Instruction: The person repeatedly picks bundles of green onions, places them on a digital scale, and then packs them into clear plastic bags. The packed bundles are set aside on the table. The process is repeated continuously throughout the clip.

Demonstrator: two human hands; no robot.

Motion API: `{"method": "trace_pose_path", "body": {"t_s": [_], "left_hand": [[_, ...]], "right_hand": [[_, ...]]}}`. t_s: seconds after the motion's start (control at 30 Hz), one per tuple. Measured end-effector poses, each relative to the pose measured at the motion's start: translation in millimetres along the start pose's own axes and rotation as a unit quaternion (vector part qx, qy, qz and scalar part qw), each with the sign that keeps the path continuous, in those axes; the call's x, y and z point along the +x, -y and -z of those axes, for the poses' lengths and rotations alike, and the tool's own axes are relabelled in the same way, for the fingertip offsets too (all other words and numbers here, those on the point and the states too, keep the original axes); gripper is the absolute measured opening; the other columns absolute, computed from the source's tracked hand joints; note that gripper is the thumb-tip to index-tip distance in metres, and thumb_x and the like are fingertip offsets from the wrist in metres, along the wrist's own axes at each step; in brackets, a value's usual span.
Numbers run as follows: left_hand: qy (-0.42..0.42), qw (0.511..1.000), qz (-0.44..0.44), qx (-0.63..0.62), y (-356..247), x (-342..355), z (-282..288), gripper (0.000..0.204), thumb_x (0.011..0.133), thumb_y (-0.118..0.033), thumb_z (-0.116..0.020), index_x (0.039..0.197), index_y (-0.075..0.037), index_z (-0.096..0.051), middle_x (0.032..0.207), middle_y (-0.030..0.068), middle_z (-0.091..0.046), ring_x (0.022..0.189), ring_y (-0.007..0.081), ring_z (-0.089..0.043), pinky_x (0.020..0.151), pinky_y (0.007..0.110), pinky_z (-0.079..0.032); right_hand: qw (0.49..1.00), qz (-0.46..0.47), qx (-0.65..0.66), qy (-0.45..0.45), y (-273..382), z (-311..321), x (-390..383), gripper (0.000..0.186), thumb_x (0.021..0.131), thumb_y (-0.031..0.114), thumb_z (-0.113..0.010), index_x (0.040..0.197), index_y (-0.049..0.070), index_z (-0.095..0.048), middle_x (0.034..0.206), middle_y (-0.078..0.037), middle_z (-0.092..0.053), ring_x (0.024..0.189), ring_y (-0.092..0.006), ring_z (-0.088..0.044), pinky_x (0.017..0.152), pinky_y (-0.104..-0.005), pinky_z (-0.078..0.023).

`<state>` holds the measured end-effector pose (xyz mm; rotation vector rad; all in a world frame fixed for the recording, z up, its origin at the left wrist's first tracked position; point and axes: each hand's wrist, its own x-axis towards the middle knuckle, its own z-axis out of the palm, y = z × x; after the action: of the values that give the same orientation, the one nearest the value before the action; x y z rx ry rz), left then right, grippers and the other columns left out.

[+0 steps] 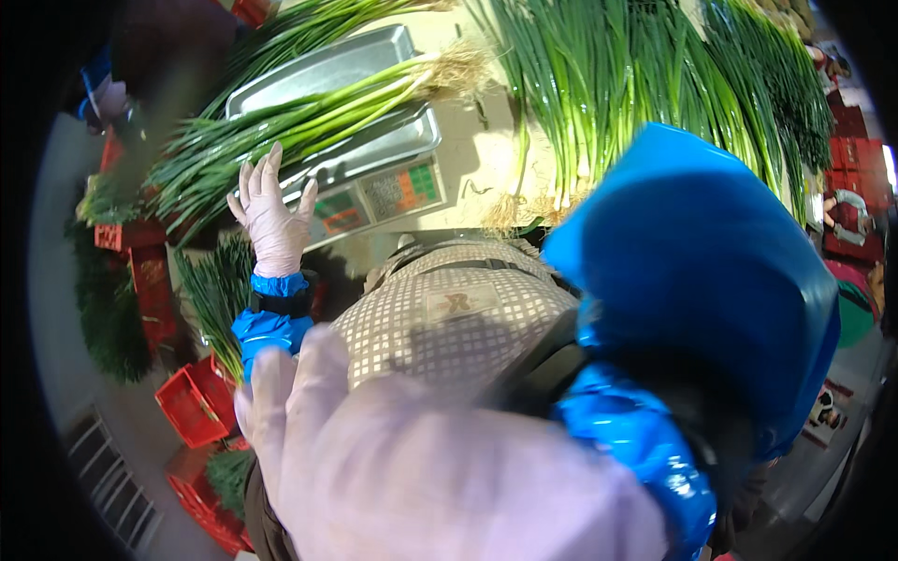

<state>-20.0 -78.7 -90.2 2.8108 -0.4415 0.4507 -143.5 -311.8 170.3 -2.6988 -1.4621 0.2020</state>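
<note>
My left hand [271, 217], in a pale thin glove with a blue sleeve, is open with its fingers spread. Its fingertips are at the lower edge of a bunch of spring onions [309, 126]; whether they touch it I cannot tell. The bunch lies across a metal tray [393, 140] on a scale [402, 194], its roots pointing right. Large and blurred in front of the camera, my gloved right hand [449, 458] is raised with fingers stretched to the left and nothing visible in them. Its bent arm wears a blue sleeve [720, 271] that hides part of the table.
A large pile of spring onions [608, 84] covers the table's far right. Red crates [196, 407] stand on the floor at the left, some with greens. Another person [847, 215] is at the far right, beside red crates.
</note>
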Motion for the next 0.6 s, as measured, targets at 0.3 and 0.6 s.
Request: {"method": "trace_pose_path", "body": {"t_s": [0.3, 0.6], "left_hand": [[-0.174, 0.98, 0.077, -0.054, 67, -35, 39, 0.054, 0.083, -0.02, -0.073, 0.133, -0.018, -0.054, 0.13, 0.0024, -0.058, 0.129, 0.0279, -0.045, 0.11, 0.05, -0.024], [-0.295, 0.908, 0.139, -0.263, 89, -38, 70, 0.03, 0.087, 0.0, -0.065, 0.116, -0.002, -0.061, 0.118, 0.0085, -0.062, 0.11, 0.0199, -0.057, 0.099, 0.032, -0.043]], "right_hand": [[0.954, -0.262, 0.082, -0.123, -72, -78, -37, 0.044, 0.085, 0.001, -0.05, 0.129, 0.007, -0.056, 0.117, -0.018, -0.063, 0.1, -0.0358, -0.063, 0.083, -0.0396, -0.052], [0.872, -0.441, 0.211, -0.012, -122, -232, -116, 0.048, 0.091, 0.026, -0.057, 0.136, 0.011, -0.053, 0.113, -0.021, -0.065, 0.1, -0.0352, -0.064, 0.088, -0.0398, -0.05]]}}
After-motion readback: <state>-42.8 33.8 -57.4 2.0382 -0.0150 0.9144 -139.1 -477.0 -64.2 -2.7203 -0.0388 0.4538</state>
